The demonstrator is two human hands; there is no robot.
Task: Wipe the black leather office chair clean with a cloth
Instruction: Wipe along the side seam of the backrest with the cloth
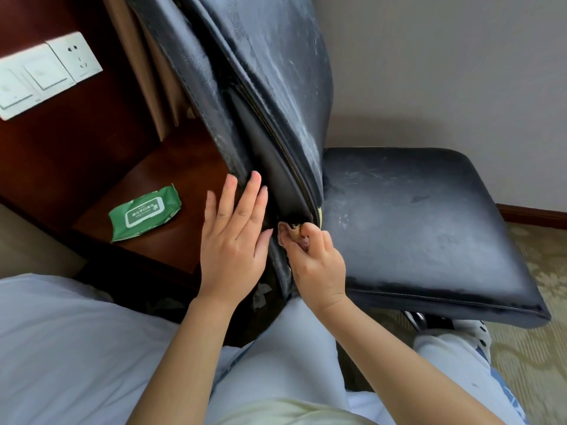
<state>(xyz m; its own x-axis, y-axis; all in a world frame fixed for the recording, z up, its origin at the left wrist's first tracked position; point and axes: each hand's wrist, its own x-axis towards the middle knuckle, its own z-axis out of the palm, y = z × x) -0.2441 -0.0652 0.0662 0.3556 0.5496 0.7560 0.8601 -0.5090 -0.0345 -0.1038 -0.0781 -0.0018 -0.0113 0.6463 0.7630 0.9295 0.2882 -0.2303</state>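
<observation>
Our right hand (pixel 317 265) is curled shut around a bunched pinkish cloth (pixel 291 233), pinching it between thumb and fingers and pushing it into the crease where the backrest (pixel 264 96) meets the seat (pixel 420 222) of the black leather chair. Our left hand (pixel 234 237) is spread flat, fingers together, pressed against the near side edge of the backrest just left of the cloth, apparently steadying it.

The chair fills the middle and right of the view, its backrest rising toward the top and its seat reaching out to the right over the patterned carpet (pixel 527 348). To the left, on the dark wooden tabletop (pixel 171 237), lies a green pack of wet wipes (pixel 144 213), well apart from both hands. White wall switches and a socket (pixel 46 72) sit on the wood panel beyond.

We judge the job far from finished: the seat shows a broad greyish haze with streaks and specks, and the backrest front carries the same pale film and scratches. Only the narrow side panel near our hands looks evenly dark, so most of the leather seems left to wipe.

The chair's top is cut off, its base is mostly hidden under the seat, and most of the cloth is buried in our fist. Whether the pale film is dust or worn leather we cannot tell.
</observation>
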